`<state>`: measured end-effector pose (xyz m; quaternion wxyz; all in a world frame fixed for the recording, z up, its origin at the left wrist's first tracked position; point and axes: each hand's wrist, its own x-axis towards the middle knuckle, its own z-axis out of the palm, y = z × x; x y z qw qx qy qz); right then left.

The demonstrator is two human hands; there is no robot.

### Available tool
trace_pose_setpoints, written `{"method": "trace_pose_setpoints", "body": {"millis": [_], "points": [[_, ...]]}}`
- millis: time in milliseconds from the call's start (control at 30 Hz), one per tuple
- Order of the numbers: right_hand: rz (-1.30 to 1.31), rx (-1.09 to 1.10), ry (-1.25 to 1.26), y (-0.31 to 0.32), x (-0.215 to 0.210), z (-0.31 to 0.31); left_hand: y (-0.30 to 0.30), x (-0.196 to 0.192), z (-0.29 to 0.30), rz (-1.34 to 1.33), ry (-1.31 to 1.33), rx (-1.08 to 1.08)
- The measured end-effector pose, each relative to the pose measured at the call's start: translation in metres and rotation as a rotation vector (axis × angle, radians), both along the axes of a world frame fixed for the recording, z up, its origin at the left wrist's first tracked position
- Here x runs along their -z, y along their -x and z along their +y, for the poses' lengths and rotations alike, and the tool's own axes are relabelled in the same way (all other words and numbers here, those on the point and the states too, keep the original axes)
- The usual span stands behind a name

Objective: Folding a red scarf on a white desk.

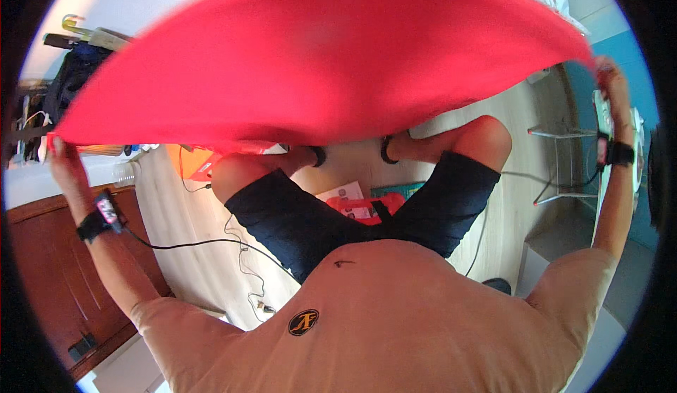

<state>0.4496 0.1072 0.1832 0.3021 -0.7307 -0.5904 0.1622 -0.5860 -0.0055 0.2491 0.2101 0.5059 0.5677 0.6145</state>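
A wide red cloth [310, 62] is spread in the air in front of me, stretched between both hands and blurred along its far edge. My left hand [67, 166] is closed on its near left corner, at the far left of the head view. At the right, my right hand [615, 88] is raised higher and grips the opposite corner. The cloth bellies between the two corners, and its lower edge hangs above my knees. Each wrist wears a black strap with a small device; a black cable [201, 243] runs from the left one toward my lap.
Between my legs lies a red item with a black strap [367, 211]. An orange box [190, 162] and a thin loose cable [248, 266] are on the floor to the left, beside a reddish-brown wooden cabinet [77, 266]. A metal-legged stand [564, 133] is at right.
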Motion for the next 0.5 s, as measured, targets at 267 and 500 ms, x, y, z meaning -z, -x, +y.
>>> {"method": "trace_pose_setpoints", "body": {"millis": [267, 500], "points": [[0.098, -0.035, 0.190, 0.040, 0.022, -0.050, -0.052, 0.083, -0.036, -0.117, 0.015, -0.067], [0.250, 0.009, 0.324, 0.057, 0.063, -0.101, -0.052, 0.107, -0.076, -0.285, 0.129, -0.061]]}}
